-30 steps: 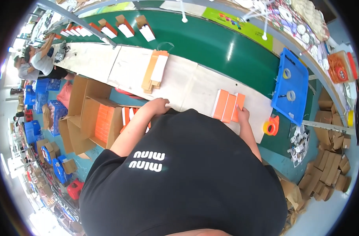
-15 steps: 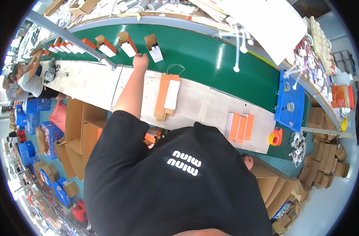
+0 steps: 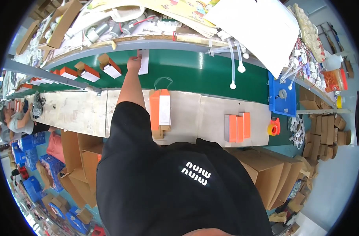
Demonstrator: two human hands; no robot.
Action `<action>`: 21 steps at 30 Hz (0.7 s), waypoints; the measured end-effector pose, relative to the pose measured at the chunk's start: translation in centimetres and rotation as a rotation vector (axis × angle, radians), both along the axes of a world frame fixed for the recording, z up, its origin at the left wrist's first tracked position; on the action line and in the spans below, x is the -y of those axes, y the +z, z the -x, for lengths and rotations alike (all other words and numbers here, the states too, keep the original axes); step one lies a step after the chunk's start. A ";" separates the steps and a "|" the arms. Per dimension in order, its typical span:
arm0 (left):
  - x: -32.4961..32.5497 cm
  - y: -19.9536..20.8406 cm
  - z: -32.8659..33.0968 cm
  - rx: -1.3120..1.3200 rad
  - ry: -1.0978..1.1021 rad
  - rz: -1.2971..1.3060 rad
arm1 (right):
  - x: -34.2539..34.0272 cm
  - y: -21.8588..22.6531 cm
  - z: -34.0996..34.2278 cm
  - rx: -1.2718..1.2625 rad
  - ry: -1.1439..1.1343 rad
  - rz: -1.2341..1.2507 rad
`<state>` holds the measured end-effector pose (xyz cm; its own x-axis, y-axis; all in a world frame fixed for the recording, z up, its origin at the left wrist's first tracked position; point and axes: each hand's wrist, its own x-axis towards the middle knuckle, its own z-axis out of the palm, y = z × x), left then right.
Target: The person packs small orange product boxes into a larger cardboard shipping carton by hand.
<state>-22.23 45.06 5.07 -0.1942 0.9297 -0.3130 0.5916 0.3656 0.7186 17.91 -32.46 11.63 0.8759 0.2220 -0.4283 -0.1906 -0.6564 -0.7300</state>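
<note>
My left hand (image 3: 134,63) reaches far across the green conveyor belt, its fingers closed at the left edge of a white-sided box (image 3: 144,65). Part of that box is hidden by the hand and by the shelf edge above it. To its left stands an open orange-and-white box (image 3: 110,67) with a raised brown flap, and another open box (image 3: 89,73) follows it. Below my forearm, a stack of flat orange cartons (image 3: 155,112) lies on the bench, a white one (image 3: 164,110) on top. My right hand is out of view.
Three orange boxes (image 3: 237,128) stand on the bench at right, near an orange tape dispenser (image 3: 273,126) and a blue tray (image 3: 282,96). Large cardboard boxes (image 3: 262,167) flank me. A metal post (image 3: 49,76) crosses at left. Co-workers (image 3: 22,120) are at far left.
My left hand has moved farther across the belt and closed on the white-sided box. The boxes appear farther left in view. My right hand, partly visible before, is gone from view.
</note>
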 end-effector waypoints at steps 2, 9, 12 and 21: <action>1.1 -1.5 -1.3 -0.279 -0.225 -0.061 | 0.0 1.1 0.0 -0.018 0.010 -0.013; 5.7 -0.9 -11.6 -0.654 -0.422 -0.226 | 2.1 3.6 2.2 -0.046 -0.073 -0.036; 5.9 4.9 -15.2 -0.783 -0.435 -0.003 | 2.6 3.8 2.1 -0.040 -0.111 -0.057; 4.0 -2.6 -12.5 -0.501 -0.441 -0.157 | 1.4 2.6 2.4 -0.157 -0.108 -0.193</action>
